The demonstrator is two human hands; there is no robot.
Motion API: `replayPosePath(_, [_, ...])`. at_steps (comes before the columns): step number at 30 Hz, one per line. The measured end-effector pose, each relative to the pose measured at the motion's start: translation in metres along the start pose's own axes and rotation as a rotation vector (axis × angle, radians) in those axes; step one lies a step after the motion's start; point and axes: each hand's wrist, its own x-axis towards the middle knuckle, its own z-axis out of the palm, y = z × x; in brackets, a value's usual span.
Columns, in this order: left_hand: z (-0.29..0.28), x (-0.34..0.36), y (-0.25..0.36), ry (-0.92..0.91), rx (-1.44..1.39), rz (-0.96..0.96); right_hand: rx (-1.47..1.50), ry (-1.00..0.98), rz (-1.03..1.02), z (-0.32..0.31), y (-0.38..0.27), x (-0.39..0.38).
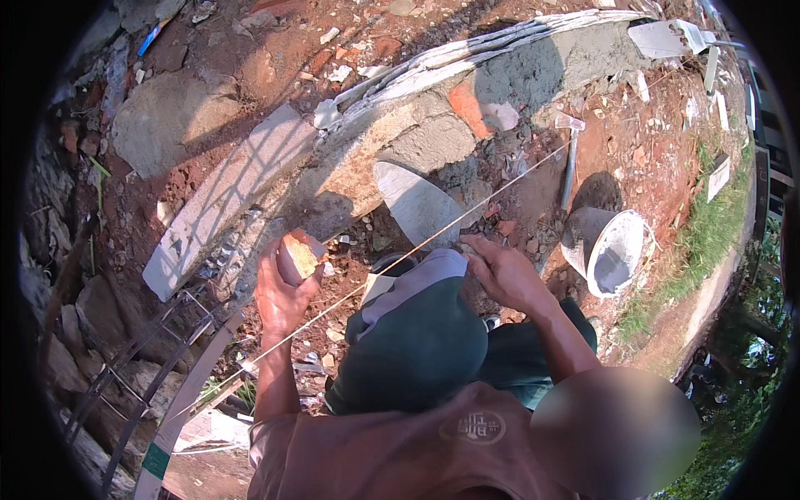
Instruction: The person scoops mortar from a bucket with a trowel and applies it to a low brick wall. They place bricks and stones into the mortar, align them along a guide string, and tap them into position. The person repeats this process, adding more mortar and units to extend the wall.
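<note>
My left hand (pixel 282 292) is closed around a broken piece of orange brick (pixel 302 257), held beside the low stone and mortar wall. A broad, grey, pointed trowel (pixel 417 202) reaches away from my right hand (pixel 504 273) with its blade over the near side of the wall. The fingers of my right hand are closed at the blade's base; the handle is mostly hidden by them. Fresh grey mortar (pixel 433 140) lies on the wall just beyond the blade, close to an orange brick (pixel 470 108) set in it.
A taut string (pixel 521 177) crosses diagonally between me and the wall. To the right stand a bucket (pixel 615 254) with grey mortar and a hammer (pixel 570 158). A steel rebar cage (pixel 137 354) and a board (pixel 187 396) lie at lower left; a shovel (pixel 667 38) rests far right.
</note>
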Motion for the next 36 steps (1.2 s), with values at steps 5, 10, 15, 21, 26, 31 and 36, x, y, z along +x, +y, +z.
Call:
replayPosePath(5, [-0.007,0.04,0.008,-0.051,0.229,0.046,0.297,-0.012,0.297,0.003,0.037,-0.052])
replayPosePath(10, [0.001,0.056,0.009,-0.086,0.519,0.038,0.071,0.141,0.338,0.039,0.12,-0.055])
replayPosePath(15, [0.002,0.07,0.033,-0.06,0.377,0.036,0.026,0.395,0.342,0.042,0.16,-0.053])
replayPosePath(21, [0.002,0.129,0.068,0.245,0.02,0.16,0.21,1.141,-0.038,-0.138,0.037,-0.046])
replayPosePath(26, [0.018,0.212,0.064,0.45,0.316,0.076,0.053,0.917,-0.379,-0.275,-0.088,0.083])
replayPosePath(31, [0.052,0.223,0.095,0.15,0.436,-0.029,-0.627,0.66,-0.375,-0.359,-0.109,0.275])
replayPosePath(36, [0.047,0.218,0.081,0.17,0.423,-0.044,-0.735,0.474,-0.082,-0.342,-0.113,0.431])
